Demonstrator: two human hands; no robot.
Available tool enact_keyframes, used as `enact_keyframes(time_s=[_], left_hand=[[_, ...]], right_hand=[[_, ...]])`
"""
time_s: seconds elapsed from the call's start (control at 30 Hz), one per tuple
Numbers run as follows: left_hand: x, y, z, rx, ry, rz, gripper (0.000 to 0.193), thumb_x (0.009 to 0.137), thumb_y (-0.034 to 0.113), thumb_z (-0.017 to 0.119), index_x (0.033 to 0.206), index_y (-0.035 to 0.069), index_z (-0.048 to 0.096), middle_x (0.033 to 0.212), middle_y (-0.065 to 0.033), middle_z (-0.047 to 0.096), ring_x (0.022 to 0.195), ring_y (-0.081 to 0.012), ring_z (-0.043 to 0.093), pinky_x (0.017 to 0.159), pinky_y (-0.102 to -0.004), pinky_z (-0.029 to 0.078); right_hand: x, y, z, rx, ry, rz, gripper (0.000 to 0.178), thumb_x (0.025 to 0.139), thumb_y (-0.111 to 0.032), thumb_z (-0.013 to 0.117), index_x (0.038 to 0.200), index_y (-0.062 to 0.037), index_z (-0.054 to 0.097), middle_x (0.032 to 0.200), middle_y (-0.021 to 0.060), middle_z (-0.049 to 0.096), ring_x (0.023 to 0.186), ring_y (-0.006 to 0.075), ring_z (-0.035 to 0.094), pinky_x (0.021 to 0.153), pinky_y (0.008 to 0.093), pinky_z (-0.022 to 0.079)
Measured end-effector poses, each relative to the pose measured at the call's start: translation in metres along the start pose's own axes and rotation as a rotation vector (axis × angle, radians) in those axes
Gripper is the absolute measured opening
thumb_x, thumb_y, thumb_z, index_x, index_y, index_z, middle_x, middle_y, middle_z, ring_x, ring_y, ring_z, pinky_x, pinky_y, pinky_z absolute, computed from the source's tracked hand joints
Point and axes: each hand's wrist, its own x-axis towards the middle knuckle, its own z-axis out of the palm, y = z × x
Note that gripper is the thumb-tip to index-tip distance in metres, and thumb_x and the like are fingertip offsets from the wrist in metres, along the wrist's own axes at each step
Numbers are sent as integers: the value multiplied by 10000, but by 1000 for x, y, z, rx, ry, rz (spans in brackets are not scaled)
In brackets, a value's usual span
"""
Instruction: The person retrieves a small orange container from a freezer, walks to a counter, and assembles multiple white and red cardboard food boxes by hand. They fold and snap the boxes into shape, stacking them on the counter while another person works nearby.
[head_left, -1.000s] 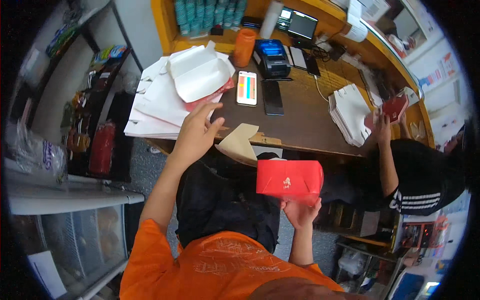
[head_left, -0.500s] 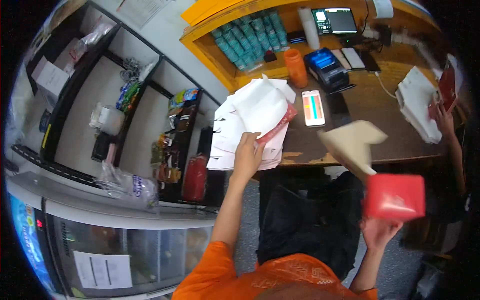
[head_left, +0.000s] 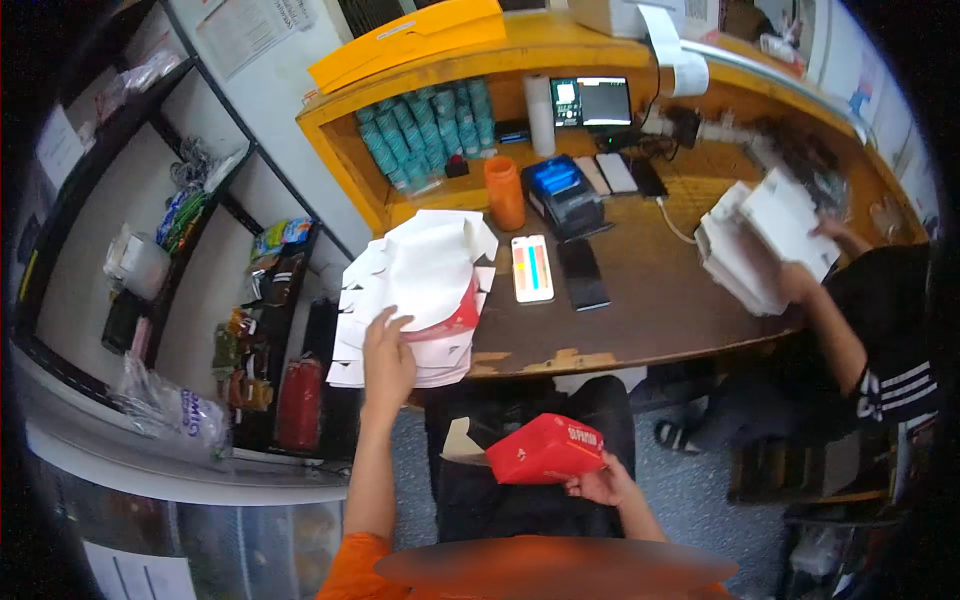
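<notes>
On the desk's left side lies a stack of flat carton blanks, white faces mostly up, with red showing on the topmost blank. My left hand rests at the stack's near edge, its fingers stretched over the blanks rather than wrapped round them. Above my lap, my right hand is closed on the right end of a folded red carton. A pale flap sticks out at the carton's left end. Part of my right fingers is hidden by the carton.
Right of the stack are a lit phone, a dark phone, an orange bottle and a small black printer. A co-worker's hands handle white blanks at the right. Shelves stand left.
The red carton and my right hand have moved left, over my lap, and the carton has turned. My left hand stays at the stack. The view has shifted; the co-worker now handles white blanks.
</notes>
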Motion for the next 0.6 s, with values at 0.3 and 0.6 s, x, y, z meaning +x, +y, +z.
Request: enact_keyframes(time_s=[0.3, 0.6], left_hand=[[7, 43, 32, -45, -42, -303, 532, 772, 359, 845, 1130, 9, 667, 1078, -191, 685, 1080, -383, 620, 977, -460, 479], [22, 33, 51, -69, -152, -295, 355, 817, 314, 800, 805, -23, 690, 811, -223, 697, 794, -427, 652, 728, -490, 521]], right_hand=[[-12, -18, -36, -37, 21, 74, 766, 817, -600, 730, 1389, -120, 560, 1303, 127, 635, 1139, 262, 613, 971, 422, 466], [-17, -27, 49, -271, 76, -245, 935, 749, -457, 844, 1491, -82, 417, 1417, 101, 565, 1272, 277, 570, 1105, 477, 414]])
